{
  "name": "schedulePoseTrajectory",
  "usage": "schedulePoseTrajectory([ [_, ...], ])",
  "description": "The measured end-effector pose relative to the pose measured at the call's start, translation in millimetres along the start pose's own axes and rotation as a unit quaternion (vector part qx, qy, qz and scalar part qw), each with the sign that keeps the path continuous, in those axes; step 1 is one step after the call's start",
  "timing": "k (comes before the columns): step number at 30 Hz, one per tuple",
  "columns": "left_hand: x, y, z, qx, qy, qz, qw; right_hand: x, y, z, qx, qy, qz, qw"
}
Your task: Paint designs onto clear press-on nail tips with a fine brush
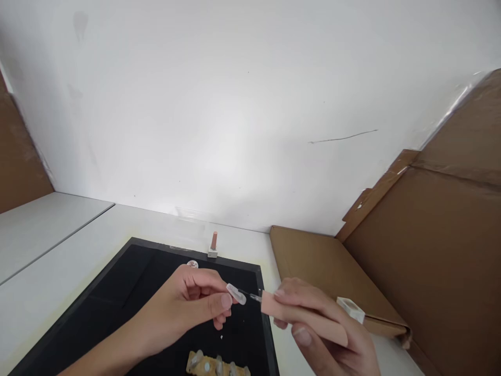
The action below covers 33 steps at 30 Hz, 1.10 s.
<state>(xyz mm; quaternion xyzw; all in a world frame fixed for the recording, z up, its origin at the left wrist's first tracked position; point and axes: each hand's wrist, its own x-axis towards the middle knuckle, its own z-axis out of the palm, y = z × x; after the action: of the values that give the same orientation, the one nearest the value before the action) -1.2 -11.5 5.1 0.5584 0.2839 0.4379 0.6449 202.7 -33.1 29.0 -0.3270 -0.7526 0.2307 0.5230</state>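
Between the thumb and fingers of my left hand (195, 303) is a small translucent nail tip (236, 294), held pointing to the right. My right hand (324, 329) grips a peach-coloured brush handle (305, 317), whose thin dark brush reaches left to the nail tip, at or very near its surface. Below the hands, at the bottom edge, lies a yellowish holder (209, 365) with several translucent tips on it. A small round dish (192, 264) shows just behind my left hand.
A black mat (129, 271) with a raised frame lies on the white table (90, 230). At its far edge stands a small bottle with a peach cap (214, 241). A cardboard box (313, 261) and a white square bottle (351, 309) are at right.
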Motion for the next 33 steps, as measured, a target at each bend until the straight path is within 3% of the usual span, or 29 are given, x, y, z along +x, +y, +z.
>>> schedulePoseTrajectory([
  [10,2.9,-2.1,-6.4,0.041,0.012,0.017,0.999,5.0,-1.4,5.9,-0.025,-0.061,-0.050,0.997],
  [21,0.9,-1.0,-7.1,0.048,0.014,0.029,0.998,8.7,-1.5,3.4,-0.056,-0.054,-0.093,0.993],
  [27,2.2,-4.0,-7.0,0.105,0.030,0.042,0.993,6.8,-0.1,2.8,-0.056,-0.044,-0.102,0.992],
  [33,2.7,-4.5,-6.2,0.119,0.020,0.053,0.991,6.7,2.3,2.5,-0.074,-0.108,-0.122,0.984],
])
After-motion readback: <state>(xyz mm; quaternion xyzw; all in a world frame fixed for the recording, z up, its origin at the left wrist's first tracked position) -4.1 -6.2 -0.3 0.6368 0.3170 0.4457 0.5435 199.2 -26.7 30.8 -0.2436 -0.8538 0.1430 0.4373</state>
